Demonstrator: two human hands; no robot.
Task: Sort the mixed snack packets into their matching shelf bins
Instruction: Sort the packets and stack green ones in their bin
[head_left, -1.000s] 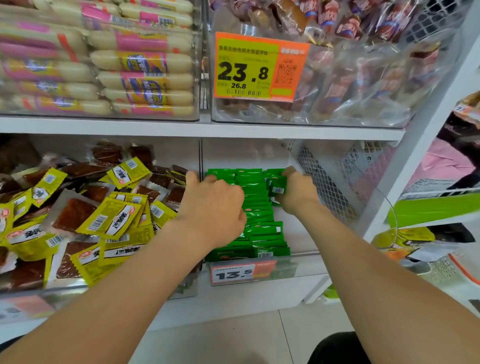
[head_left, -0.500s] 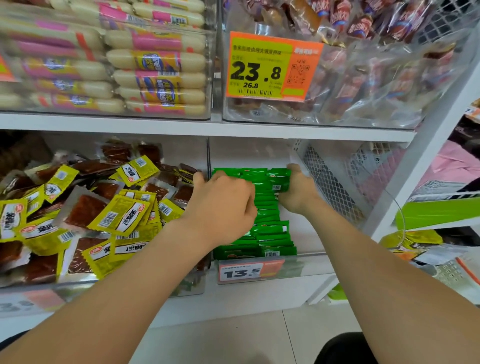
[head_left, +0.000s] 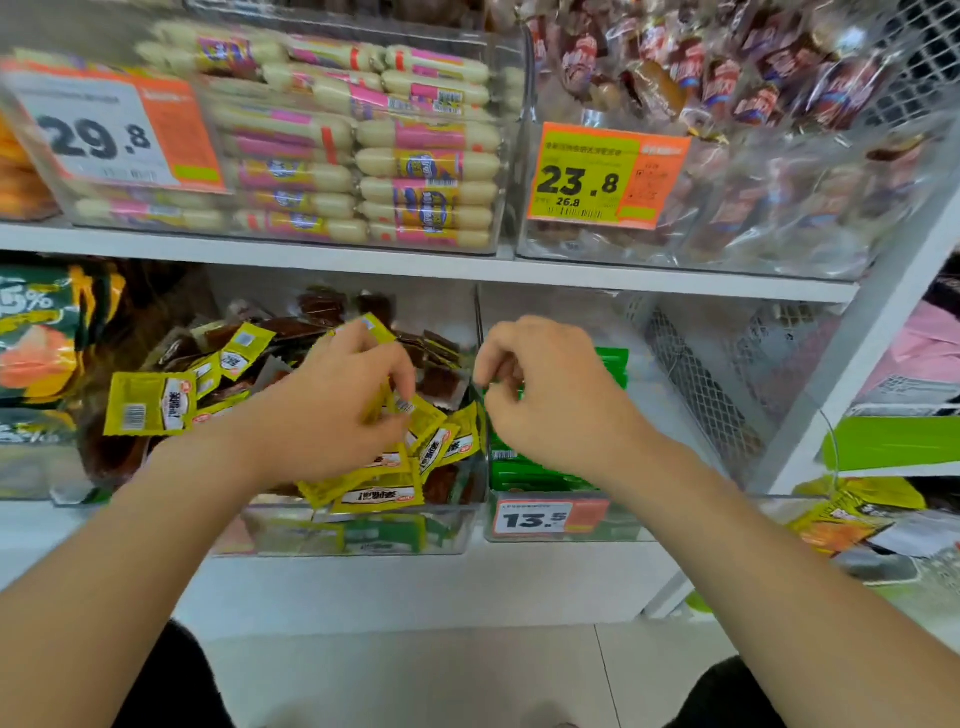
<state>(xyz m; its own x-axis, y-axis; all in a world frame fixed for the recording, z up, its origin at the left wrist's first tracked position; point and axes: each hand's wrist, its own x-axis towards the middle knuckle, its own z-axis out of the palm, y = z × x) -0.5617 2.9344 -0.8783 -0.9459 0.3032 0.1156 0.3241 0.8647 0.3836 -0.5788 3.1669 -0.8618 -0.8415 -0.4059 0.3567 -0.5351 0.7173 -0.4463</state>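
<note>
1. Currently, on my remote feed, the left hand (head_left: 337, 410) is over the clear left bin (head_left: 363, 543). Its fingers are curled, pinching a yellow packet (head_left: 415, 410) on the heap of yellow packets (head_left: 150, 405).
2. Right hand (head_left: 550, 395) hovers beside the divider, above the green packets (head_left: 530, 473) stacked in the right bin (head_left: 623, 527). Fingers are curled towards the thumb; I cannot tell if they pinch anything.
3. Price tag (head_left: 535, 519) on that bin's front reads 13.5.

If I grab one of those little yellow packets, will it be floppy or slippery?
The small flat yellow plastic packets look thin, so probably light and bendy. Their shiny film may be slippery. They lie jumbled in the clear plastic bin, so pushing one would likely shift others.
</note>
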